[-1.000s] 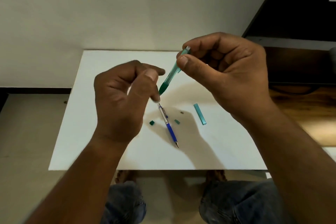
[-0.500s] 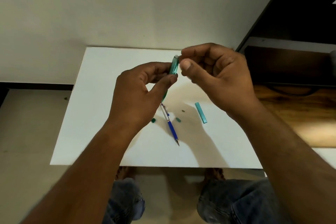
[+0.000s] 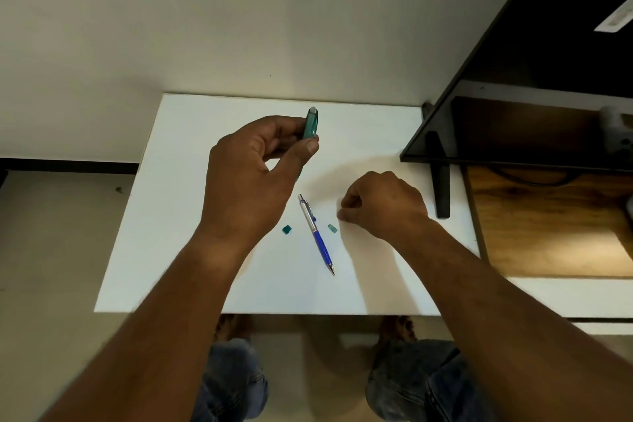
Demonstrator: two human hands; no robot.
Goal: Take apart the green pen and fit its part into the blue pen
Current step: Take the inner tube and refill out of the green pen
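My left hand (image 3: 253, 178) holds the translucent green pen barrel (image 3: 311, 123) upright above the white table (image 3: 171, 216), pinched between thumb and fingers. The blue and silver pen (image 3: 317, 233) lies on the table between my hands, tip toward me. A small dark green piece (image 3: 286, 229) lies left of it and a small pale green piece (image 3: 332, 228) right of it. My right hand (image 3: 383, 205) rests low on the table just right of the pale piece, fingers curled shut with nothing visible in them. The teal strip seen earlier is hidden under that hand.
A black shelf unit (image 3: 442, 175) stands at the table's right edge, its leg close to my right hand. A wooden surface (image 3: 548, 216) lies beyond it. A plain wall runs behind the table, and my knees are below the front edge.
My right hand let go of the green pen's top and dropped to the table beside the blue pen. My left hand now holds the green barrel alone, a little higher.
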